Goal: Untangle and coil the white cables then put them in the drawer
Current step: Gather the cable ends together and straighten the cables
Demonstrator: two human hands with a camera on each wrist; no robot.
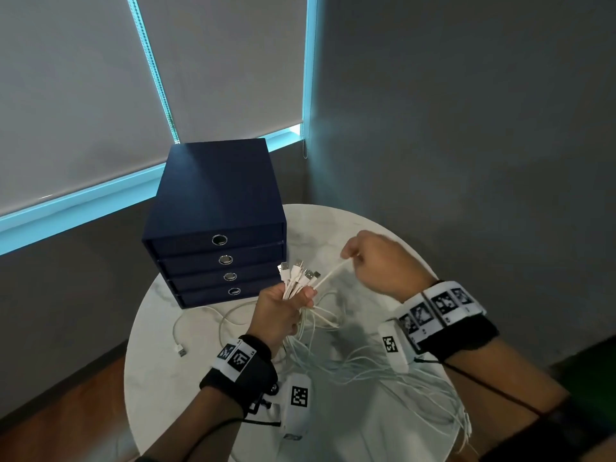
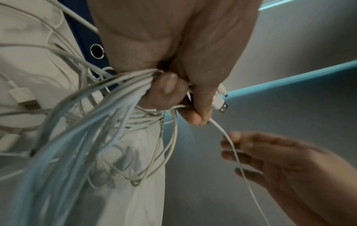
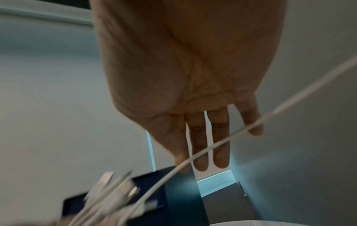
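My left hand [image 1: 281,311] grips a bundle of white cables [image 1: 295,281] above the round table, its USB plugs sticking up past the fist. The left wrist view shows the fingers and thumb of the left hand [image 2: 173,85] curled round the bundle of cables [image 2: 115,97]. One single cable [image 1: 330,273] runs taut from that fist to my right hand [image 1: 355,258]. It lies across the straight fingers of the right hand [image 3: 201,152], and no curl shows around the cable [image 3: 212,146]. The dark blue drawer unit [image 1: 216,201] stands behind, with all its drawers closed.
The white marble table [image 1: 333,225] is small and round. A loose cable with a USB plug [image 1: 181,352] lies at its left. Tangled strands [image 1: 433,388] trail to the near right edge. A grey wall is to the right, and window blinds are behind.
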